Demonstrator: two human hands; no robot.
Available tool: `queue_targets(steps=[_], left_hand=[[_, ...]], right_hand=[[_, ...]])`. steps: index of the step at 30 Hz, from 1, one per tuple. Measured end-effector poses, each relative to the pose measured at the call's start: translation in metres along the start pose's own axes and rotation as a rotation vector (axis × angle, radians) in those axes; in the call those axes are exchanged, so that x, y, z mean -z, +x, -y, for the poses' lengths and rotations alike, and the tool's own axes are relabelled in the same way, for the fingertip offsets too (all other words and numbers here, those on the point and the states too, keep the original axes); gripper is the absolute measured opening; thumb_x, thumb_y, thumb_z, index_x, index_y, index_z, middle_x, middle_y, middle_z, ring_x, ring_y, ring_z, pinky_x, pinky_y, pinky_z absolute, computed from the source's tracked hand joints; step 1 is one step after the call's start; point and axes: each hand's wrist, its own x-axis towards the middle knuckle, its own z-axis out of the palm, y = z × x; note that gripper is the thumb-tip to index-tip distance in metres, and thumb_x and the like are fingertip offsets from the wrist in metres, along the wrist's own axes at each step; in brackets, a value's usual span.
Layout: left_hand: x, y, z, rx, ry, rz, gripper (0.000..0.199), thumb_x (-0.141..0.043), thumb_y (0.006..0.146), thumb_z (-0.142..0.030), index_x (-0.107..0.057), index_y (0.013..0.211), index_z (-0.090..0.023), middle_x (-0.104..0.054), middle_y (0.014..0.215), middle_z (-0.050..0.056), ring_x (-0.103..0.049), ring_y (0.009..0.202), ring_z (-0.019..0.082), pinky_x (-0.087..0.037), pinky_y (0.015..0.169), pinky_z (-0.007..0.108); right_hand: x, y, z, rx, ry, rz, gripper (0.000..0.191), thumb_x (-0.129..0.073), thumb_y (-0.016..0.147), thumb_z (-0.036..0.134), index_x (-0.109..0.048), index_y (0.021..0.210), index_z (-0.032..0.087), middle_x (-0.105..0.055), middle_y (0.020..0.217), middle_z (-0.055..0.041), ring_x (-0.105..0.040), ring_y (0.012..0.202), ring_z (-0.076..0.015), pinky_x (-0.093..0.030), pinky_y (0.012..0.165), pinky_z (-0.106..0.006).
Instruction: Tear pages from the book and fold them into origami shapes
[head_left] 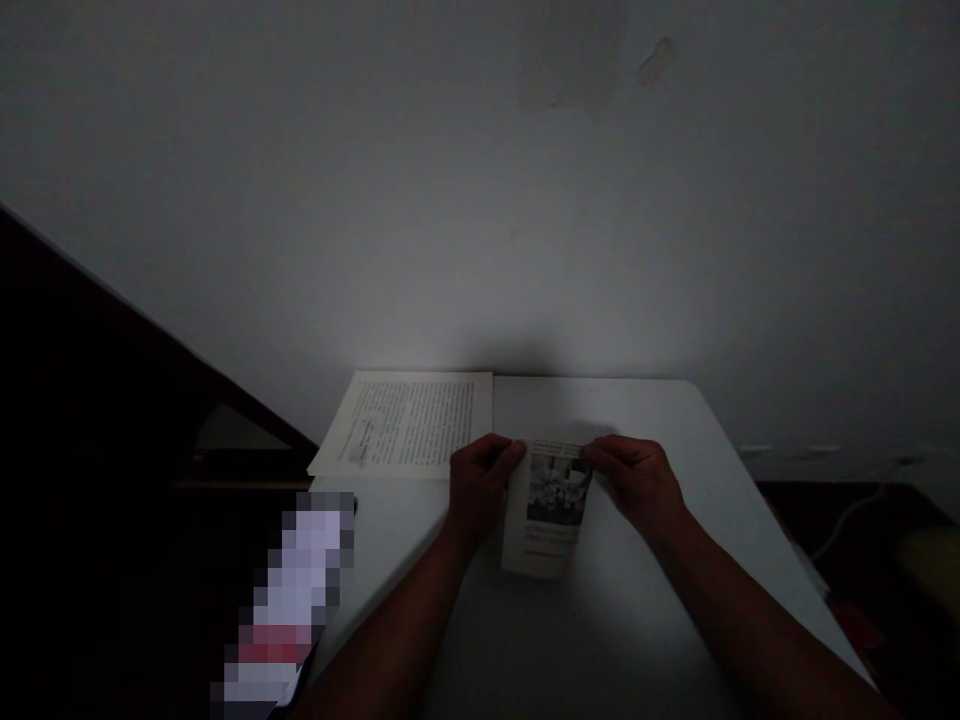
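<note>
Between my two hands hangs a small printed sheet of paper [556, 500], with a dark picture in its middle and lines of text above and below. My left hand [480, 480] pinches its upper left corner between thumb and fingers. At the upper right corner my right hand [637, 475] grips the same sheet, thumb and fingertips pressed together. The paper is held up over the white table [600, 405], its lower edge towards me. Behind my left hand lies a larger printed page [412, 420] covered in text, at the table's far left corner.
A pale wall [480, 220] rises right behind the table. At the table's left edge is a blurred-out bright object [300, 570]. A thin cable [851, 515] and a dim red item [855, 622] lie to the right of the table. The left side is very dark.
</note>
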Motion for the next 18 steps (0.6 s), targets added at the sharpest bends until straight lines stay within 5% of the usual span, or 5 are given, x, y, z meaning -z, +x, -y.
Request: queue_targets(steps=[8,18], left_hand=[[0.0023,0.0004,0.0030,-0.021,-0.021,-0.043,0.027,-0.065,0.073,-0.037,-0.058,0.059,-0.015,-0.050,0.055,-0.005,-0.043,0.052,0.008,-0.036,0.050,0.020],[0.0029,0.0003,0.0014,-0.032,-0.053,0.002,0.027,-0.066,0.072,-0.035,-0.057,0.058,-0.014,-0.049,0.052,-0.005,-0.044,0.050,0.007,-0.035,0.048,0.019]], right_hand=[[-0.0031,0.0003,0.0005,-0.049,-0.016,0.061,0.015,-0.070,0.075,0.032,-0.073,0.082,0.019,-0.069,0.067,-0.0020,-0.057,0.060,-0.0126,-0.045,0.060,-0.028],[0.0002,-0.0005,0.0038,-0.019,-0.097,-0.022,0.016,-0.073,0.071,0.033,-0.070,0.066,0.018,-0.064,0.057,-0.0006,-0.056,0.054,-0.0115,-0.044,0.054,-0.026]])
